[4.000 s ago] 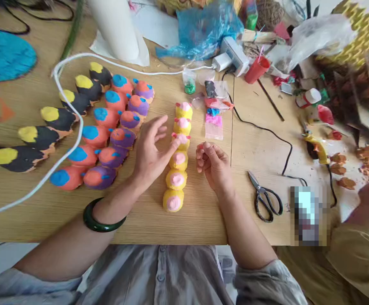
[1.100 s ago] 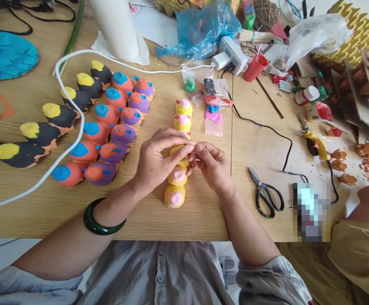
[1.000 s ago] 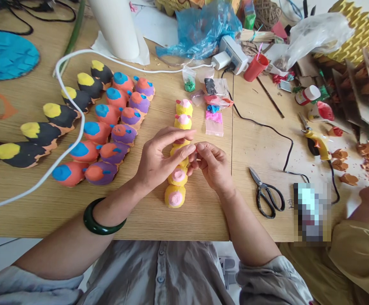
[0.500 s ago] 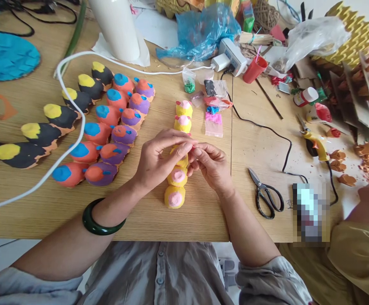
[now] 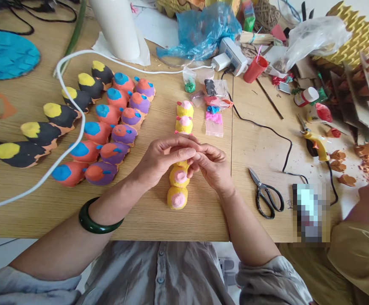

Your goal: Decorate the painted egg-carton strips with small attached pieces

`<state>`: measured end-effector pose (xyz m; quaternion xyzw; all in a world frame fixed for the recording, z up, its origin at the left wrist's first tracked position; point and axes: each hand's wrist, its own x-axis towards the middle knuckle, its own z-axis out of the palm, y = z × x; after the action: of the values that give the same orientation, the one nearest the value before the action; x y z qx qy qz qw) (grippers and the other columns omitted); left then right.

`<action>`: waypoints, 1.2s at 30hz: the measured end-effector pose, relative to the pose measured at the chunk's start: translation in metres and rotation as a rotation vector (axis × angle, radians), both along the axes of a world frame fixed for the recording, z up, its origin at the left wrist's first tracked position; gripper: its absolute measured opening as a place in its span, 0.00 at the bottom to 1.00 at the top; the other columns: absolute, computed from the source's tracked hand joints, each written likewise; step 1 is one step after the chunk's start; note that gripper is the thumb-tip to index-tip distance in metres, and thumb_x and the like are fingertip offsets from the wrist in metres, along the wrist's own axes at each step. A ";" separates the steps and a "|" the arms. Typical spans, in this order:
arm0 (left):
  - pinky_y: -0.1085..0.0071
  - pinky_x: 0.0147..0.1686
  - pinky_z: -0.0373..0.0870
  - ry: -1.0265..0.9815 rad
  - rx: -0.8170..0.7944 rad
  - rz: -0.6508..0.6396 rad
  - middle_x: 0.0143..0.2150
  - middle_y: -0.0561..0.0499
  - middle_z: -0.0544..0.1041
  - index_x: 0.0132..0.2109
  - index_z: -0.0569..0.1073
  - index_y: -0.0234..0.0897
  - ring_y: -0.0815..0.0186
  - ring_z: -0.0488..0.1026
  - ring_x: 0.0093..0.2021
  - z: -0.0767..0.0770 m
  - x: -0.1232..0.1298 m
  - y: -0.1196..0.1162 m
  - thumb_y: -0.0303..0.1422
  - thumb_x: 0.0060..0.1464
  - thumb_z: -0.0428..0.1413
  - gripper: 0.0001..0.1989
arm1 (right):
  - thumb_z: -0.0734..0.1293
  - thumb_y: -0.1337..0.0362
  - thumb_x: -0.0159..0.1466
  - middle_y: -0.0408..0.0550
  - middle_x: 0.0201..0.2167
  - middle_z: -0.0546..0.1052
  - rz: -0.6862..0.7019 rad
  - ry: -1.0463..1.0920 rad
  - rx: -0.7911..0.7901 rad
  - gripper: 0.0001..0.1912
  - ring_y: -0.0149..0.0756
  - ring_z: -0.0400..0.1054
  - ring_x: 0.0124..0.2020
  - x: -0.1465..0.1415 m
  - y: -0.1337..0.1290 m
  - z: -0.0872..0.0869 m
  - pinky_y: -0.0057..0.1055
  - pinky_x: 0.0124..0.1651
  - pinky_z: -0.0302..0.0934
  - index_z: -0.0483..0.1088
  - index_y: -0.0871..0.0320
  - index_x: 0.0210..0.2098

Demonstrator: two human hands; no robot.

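Observation:
Thumb and fingers of my left hand (image 5: 168,160) meet those of my right hand (image 5: 211,163) in a close pinch. Both hands are closed; whatever lies between the fingertips is hidden. Under them runs an upright row of yellow clay-covered egg-carton bumps (image 5: 177,197) with pink clay on top. The far bumps carry small red-pink pieces at their sides; the middle of the row is covered by my hands. Beyond my right hand lie small bags of clay: one pink (image 5: 214,123), one black (image 5: 216,87), and a red one (image 5: 217,101) with blue clay beside it.
Left of my hands stand rows of black-and-yellow (image 5: 41,134), orange-and-blue (image 5: 89,151) and purple-and-orange bumps (image 5: 120,153). A white cable (image 5: 81,127) crosses them. Black-handled scissors (image 5: 265,197) lie at right, near a glue gun (image 5: 315,145) and a blurred-out object (image 5: 311,214). Another person's arm (image 5: 367,207) is at far right.
The near end of the yellow row has shifted slightly right. The pinched fingertips have closed up and moved slightly; a speck of red-pink between them is now hidden.

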<state>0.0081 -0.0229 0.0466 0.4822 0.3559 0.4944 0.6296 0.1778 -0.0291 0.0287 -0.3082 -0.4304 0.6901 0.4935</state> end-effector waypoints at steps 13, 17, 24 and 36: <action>0.64 0.34 0.83 -0.011 0.027 -0.022 0.50 0.46 0.84 0.44 0.87 0.44 0.62 0.82 0.36 0.008 -0.003 -0.001 0.36 0.59 0.67 0.07 | 0.75 0.51 0.66 0.40 0.29 0.79 0.010 -0.005 -0.017 0.13 0.24 0.67 0.22 0.001 0.000 0.001 0.26 0.28 0.74 0.81 0.54 0.35; 0.65 0.38 0.84 0.057 0.082 0.025 0.49 0.47 0.84 0.42 0.87 0.43 0.63 0.82 0.38 0.006 -0.002 0.002 0.34 0.56 0.69 0.06 | 0.73 0.49 0.67 0.40 0.27 0.77 0.037 0.005 -0.044 0.17 0.24 0.66 0.23 0.001 0.000 0.003 0.26 0.29 0.75 0.78 0.56 0.32; 0.55 0.60 0.78 0.324 0.353 0.151 0.50 0.48 0.84 0.45 0.86 0.48 0.57 0.80 0.54 0.001 -0.004 0.003 0.35 0.59 0.67 0.07 | 0.75 0.50 0.65 0.39 0.26 0.76 -0.011 0.001 -0.094 0.16 0.24 0.65 0.23 -0.001 0.001 0.006 0.24 0.27 0.73 0.78 0.56 0.33; 0.57 0.53 0.77 0.666 0.763 0.291 0.44 0.52 0.85 0.43 0.84 0.47 0.59 0.81 0.49 -0.004 -0.007 0.008 0.31 0.65 0.62 0.06 | 0.74 0.48 0.65 0.39 0.23 0.74 -0.098 -0.184 -0.016 0.19 0.26 0.68 0.23 -0.001 -0.001 0.007 0.24 0.27 0.71 0.77 0.56 0.30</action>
<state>0.0009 -0.0151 0.0430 0.7538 0.3947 0.4910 0.1868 0.1772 -0.0298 0.0356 -0.3951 -0.4527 0.6374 0.4825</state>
